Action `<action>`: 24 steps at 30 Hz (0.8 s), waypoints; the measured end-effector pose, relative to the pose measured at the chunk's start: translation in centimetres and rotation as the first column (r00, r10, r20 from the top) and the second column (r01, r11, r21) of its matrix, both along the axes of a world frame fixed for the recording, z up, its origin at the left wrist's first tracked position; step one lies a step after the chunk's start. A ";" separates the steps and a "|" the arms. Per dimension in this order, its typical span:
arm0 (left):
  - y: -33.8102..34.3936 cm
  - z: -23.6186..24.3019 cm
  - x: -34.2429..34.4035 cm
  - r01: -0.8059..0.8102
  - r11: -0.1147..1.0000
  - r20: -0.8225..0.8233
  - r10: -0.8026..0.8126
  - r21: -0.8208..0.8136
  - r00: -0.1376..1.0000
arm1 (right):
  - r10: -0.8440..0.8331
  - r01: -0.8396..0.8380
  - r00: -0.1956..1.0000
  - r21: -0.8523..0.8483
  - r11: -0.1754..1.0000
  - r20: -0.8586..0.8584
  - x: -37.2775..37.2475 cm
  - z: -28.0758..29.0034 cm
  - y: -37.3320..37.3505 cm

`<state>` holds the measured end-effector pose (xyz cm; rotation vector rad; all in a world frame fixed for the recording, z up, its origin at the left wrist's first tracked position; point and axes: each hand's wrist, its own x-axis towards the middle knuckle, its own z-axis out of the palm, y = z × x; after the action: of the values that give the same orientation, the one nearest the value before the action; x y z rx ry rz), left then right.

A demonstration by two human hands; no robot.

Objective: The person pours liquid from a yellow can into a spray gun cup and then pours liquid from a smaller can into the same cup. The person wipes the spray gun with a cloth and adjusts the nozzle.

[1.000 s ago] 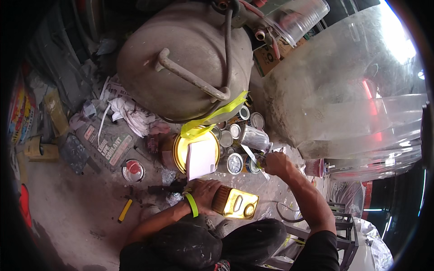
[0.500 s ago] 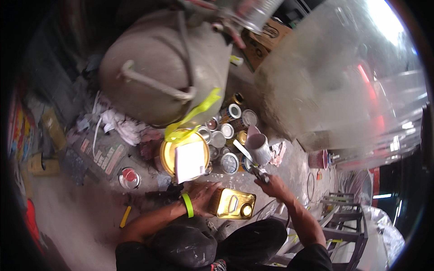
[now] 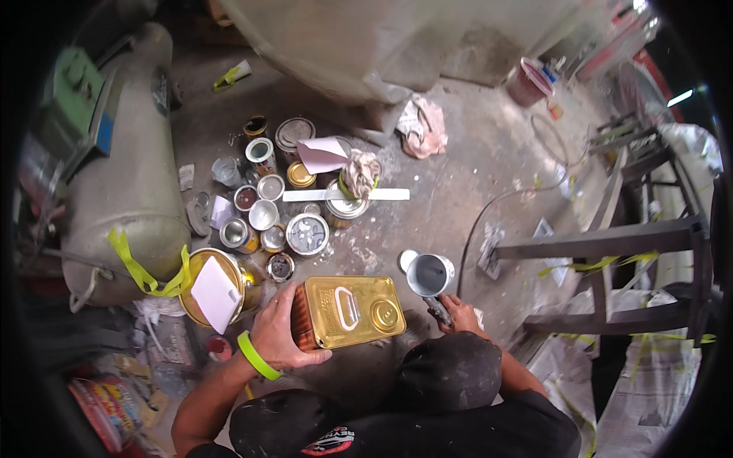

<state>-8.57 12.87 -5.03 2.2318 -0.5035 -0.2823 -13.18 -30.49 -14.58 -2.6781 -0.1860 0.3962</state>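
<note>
My left hand point(image 3: 281, 330), with a lime wristband, grips the side of a rectangular gold metal can point(image 3: 359, 284). The can has a round cap and a flat strap handle on its top and sits in front of my knees. My right hand point(image 3: 463, 317) is closed around the dark, paint-smeared handle of a spray gun point(image 3: 438, 307). Its open cup point(image 3: 450, 269) stands upright with grey inside. Close to the cup is a small white disc point(image 3: 408, 260). Apart from both hands, a white stir stick point(image 3: 313, 195) lies across the paint cans.
Several paint cans point(image 3: 308, 234) cluster ahead. A large round tin point(image 3: 192, 284) under folded paper stands left, beside a grey tank point(image 3: 122, 183). A hose point(image 3: 475, 238) curves over the floor; a dark frame point(image 3: 595, 243) stands right, with a bucket point(image 3: 527, 82) beyond.
The view has swung to the right. The gold can appears larger, with my left hand around its side, and the spray gun with its cup now sits to the right, away from the can cluster.
</note>
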 end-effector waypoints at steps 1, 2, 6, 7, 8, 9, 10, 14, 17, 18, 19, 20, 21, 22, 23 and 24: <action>-0.4 1.5 0.6 0.048 0.997 -0.020 -0.047 0.056 0.999 | 0.051 -0.051 0.999 -0.016 0.999 -0.008 -0.1 -0.5 0.0; -1.0 2.9 1.2 0.099 0.989 -0.045 -0.094 0.111 0.995 | 0.084 -0.087 0.993 -0.025 0.996 -0.077 -0.1 -0.9 0.0; -3.7 7.5 3.1 0.188 0.945 -0.166 -0.148 0.266 0.975 | 0.183 -0.180 0.982 0.059 0.982 -0.047 0.8 -1.0 1.4; -4.6 8.4 3.6 0.205 0.925 -0.184 -0.152 0.319 0.971 | 0.198 -0.193 0.979 0.081 0.978 -0.057 0.5 -1.4 1.2; -5.5 9.4 4.2 0.224 0.901 -0.204 -0.156 0.370 0.966 | 0.212 -0.205 0.975 0.104 0.973 -0.068 0.1 -1.9 1.3; -6.3 10.2 4.5 0.231 0.879 -0.223 -0.148 0.417 0.964 | 0.239 -0.228 0.968 0.124 0.966 -0.078 0.2 -2.0 1.6; -7.0 10.9 4.8 0.264 0.840 -0.257 -0.155 0.473 0.954 | 0.241 -0.225 0.964 0.139 0.964 -0.112 0.1 -2.3 1.9; -10.3 13.3 5.9 0.350 0.723 -0.389 -0.121 0.596 0.913 | 0.258 -0.223 0.958 0.240 0.945 -0.126 -0.7 -3.7 2.0; -12.1 13.8 6.7 0.387 0.673 -0.451 -0.089 0.630 0.888 | 0.240 -0.197 0.962 0.269 0.943 -0.134 -1.9 -4.4 1.6; -12.2 13.5 6.9 0.399 0.668 -0.450 -0.107 0.628 0.887 | 0.246 -0.204 0.961 0.281 0.938 -0.124 -2.1 -4.6 1.6; -12.4 13.5 7.1 0.411 0.662 -0.449 -0.125 0.627 0.885 | 0.252 -0.210 0.961 0.293 0.933 -0.113 -2.1 -4.8 1.5; -12.8 13.7 7.1 0.411 0.649 -0.447 -0.121 0.640 0.886 | 0.249 -0.200 0.960 0.308 0.930 -0.130 -2.2 -5.0 1.5; -13.3 13.8 7.3 0.418 0.633 -0.460 -0.108 0.652 0.881 | 0.246 -0.188 0.958 0.323 0.928 -0.148 -2.2 -5.1 1.4; -13.8 14.0 7.6 0.424 0.616 -0.472 -0.094 0.664 0.876 | 0.243 -0.177 0.956 0.337 0.925 -0.165 -2.2 -5.2 1.3; -14.2 14.2 7.8 0.430 0.598 -0.485 -0.078 0.676 0.871 | 0.233 -0.162 0.958 0.351 0.922 -0.170 -2.1 -5.2 1.3; -14.4 14.2 7.9 0.424 0.595 -0.473 -0.083 0.683 0.877 | 0.219 -0.145 0.960 0.360 0.922 -0.176 -2.0 -4.9 1.1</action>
<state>-0.70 -1.56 9.17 2.7997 -0.5444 -1.3148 -15.14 -29.35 -19.50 -2.2615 -0.4042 0.6427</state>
